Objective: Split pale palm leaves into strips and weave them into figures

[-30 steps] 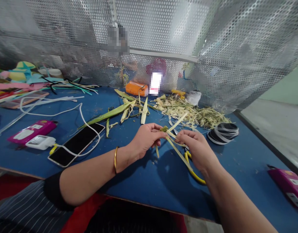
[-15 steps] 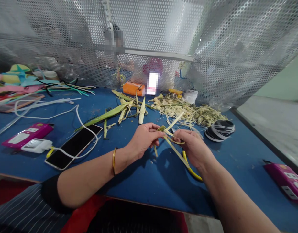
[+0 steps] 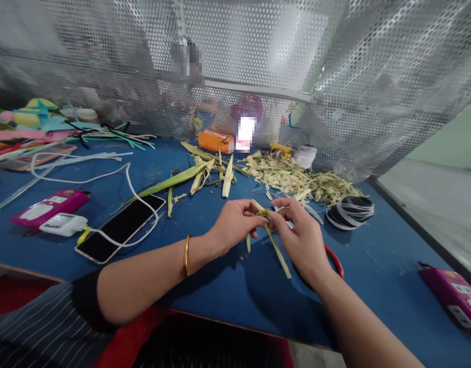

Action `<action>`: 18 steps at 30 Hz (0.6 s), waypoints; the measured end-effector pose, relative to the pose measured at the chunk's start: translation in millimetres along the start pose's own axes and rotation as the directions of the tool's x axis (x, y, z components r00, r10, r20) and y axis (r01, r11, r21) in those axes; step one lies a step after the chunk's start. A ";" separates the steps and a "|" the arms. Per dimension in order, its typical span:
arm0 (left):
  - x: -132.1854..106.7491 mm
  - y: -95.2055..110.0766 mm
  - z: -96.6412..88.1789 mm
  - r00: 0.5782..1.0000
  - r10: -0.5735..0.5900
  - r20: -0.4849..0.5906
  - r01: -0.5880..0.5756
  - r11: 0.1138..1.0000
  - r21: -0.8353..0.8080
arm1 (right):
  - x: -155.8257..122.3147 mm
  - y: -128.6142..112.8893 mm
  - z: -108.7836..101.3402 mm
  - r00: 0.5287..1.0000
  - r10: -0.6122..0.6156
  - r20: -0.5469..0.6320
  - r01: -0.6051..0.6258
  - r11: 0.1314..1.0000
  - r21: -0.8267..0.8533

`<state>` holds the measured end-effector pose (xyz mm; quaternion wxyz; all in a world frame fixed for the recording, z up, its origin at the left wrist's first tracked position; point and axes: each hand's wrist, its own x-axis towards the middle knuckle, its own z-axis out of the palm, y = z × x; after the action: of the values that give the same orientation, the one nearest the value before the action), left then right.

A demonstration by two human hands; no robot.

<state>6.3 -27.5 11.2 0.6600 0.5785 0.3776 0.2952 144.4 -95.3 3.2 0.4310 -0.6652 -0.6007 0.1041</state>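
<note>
My left hand [image 3: 235, 222] pinches a small folded piece of pale green leaf strips [image 3: 279, 253] between thumb and fingers. One strip end hangs below my left fingertips, and a longer one slants down to the right. My right hand [image 3: 302, 230] is closed on the same piece from the other side, fingertips almost touching my left thumb. The fold itself is partly hidden by the fingers. Beneath my right wrist a curved red handle [image 3: 336, 260] shows on the blue table [image 3: 223, 301]; the rest of that tool is covered.
Large leaves [image 3: 174, 181] and a heap of leaf scraps [image 3: 289, 179] lie beyond my hands. A black-and-white spool [image 3: 350, 212] stands right. Left are a phone [image 3: 122, 230], a white cable [image 3: 130, 176] and a magenta power strip [image 3: 53, 207]. A perforated metal screen [image 3: 254, 56] closes the back.
My right hand has moved left and closed in on the folded strips beside my left fingers. The strip that pointed up right no longer shows there. A red handle now appears by my right wrist.
</note>
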 end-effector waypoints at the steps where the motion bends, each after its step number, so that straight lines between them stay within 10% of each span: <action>1: 0.0 0.6 -0.3 1.000 0.002 0.009 -0.002 1.000 0.000 | 0.4 -0.8 -2.7 0.998 -0.057 -0.001 0.057 0.995 -0.081; 7: -1.9 4.0 -1.1 0.998 0.004 0.062 -0.006 0.999 0.032 | 23.8 -11.9 -17.5 0.974 -0.171 0.148 0.210 0.928 -0.307; 12: -1.8 4.2 -3.9 0.995 0.001 0.101 -0.008 0.998 0.064 | 46.5 -15.8 -13.6 0.898 0.105 0.427 -0.049 0.989 -0.140; 18: 0.8 3.2 -8.5 0.994 -0.029 0.104 0.021 0.997 0.074 | 49.1 -4.6 -2.3 0.881 0.118 0.457 -0.159 0.986 0.052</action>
<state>-0.3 -21.6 13.9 0.6612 0.6119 0.3600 0.2422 155.2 -53.0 26.5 0.2995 -0.6443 -0.6304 0.3127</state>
